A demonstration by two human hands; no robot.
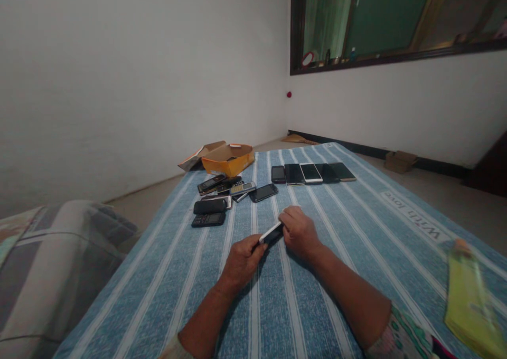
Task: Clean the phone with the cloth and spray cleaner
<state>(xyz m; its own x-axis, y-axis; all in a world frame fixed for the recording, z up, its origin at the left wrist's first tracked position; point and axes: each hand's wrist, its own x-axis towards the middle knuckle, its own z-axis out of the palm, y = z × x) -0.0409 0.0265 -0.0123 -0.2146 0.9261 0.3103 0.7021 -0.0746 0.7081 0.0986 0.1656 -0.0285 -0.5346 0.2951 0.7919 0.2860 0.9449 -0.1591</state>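
Note:
Between my two hands is a smartphone (272,234) with a dark face and a pale edge, tilted just above the striped cloth. My left hand (243,261) grips its near left end, thumb along the side. Closed around the far right end is my right hand (299,232), whose fingers hide that part. Beyond my hands lies a loose pile of old mobile phones, among them a silver keypad phone (243,188), a black touchscreen phone (264,192) and a dark keypad phone (208,219). Several phones stand side by side in a row, including a white-framed smartphone (311,173).
A yellow-orange cardboard box (227,164) with its lid raised sits at the far left of the blue striped cloth (158,301). At the right edge lies a yellow-green packet (471,301). Grey-striped bedding (67,269) is on the left; walls stand behind.

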